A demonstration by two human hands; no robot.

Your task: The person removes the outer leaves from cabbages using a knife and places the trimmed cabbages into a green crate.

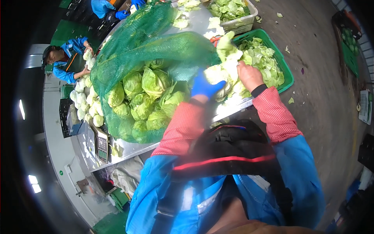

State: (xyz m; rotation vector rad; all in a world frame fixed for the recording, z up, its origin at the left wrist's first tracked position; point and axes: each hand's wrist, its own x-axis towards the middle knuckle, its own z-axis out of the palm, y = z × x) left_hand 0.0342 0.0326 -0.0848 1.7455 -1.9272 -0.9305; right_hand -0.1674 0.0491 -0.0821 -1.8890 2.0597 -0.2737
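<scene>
A pale cabbage head (216, 76) sits at the near right edge of the metal table, steadied by my left hand (207, 85) in a blue glove, its thumb stretched over the front. My bare right hand (249, 76) is closed in a fist on a cabbage leaf (234, 68) at the head's right side. Larger loose leaves (226, 48) stand up just behind. To the left, a green mesh sack (181, 48) lies open around several untrimmed green cabbages (155, 82).
A green crate (287, 68) of leaves (260, 55) adjoins the table's right edge, with a white crate (248, 20) behind it. Far left are netted cabbages (80, 98), a digital scale (102, 144) and a co-worker (65, 58). Another person's gloved hand (122, 14) shows at the top.
</scene>
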